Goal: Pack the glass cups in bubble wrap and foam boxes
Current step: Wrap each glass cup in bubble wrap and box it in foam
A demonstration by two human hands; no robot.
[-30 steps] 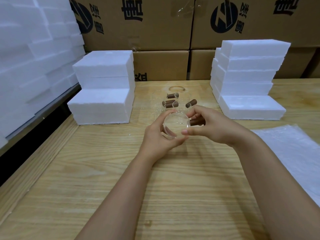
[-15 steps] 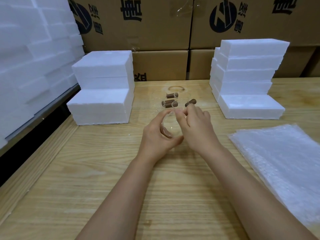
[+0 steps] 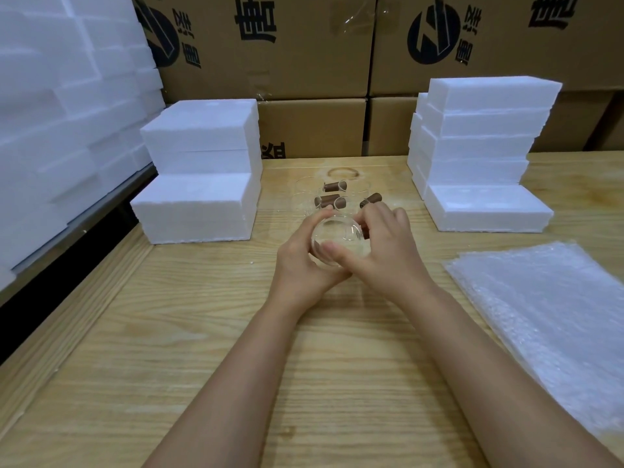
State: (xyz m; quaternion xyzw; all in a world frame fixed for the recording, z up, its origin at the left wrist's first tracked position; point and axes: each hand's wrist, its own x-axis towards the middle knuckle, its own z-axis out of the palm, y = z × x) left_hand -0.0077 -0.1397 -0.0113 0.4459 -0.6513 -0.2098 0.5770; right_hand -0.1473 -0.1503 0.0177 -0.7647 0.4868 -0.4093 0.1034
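A clear glass cup (image 3: 337, 236) is held above the wooden table (image 3: 209, 332), its round mouth facing me. My left hand (image 3: 300, 261) cups it from the left and below. My right hand (image 3: 385, 244) grips it from the right, thumb across its lower wall, fingers curled over the far rim. Behind it stand several more glass cups with brown handles (image 3: 332, 197). A stack of bubble wrap sheets (image 3: 547, 315) lies at the right. White foam boxes are stacked at the left (image 3: 199, 170) and at the right (image 3: 479, 146).
Cardboard cartons (image 3: 304, 62) form a wall behind the table. More foam blocks (image 3: 57, 113) are piled on a lower ledge at the far left, beyond the table's left edge.
The cup turned in my hands. My right hand shifted from its far side to across its front, thumb now over the lower wall. The view tilted, bringing more bubble wrap into sight.
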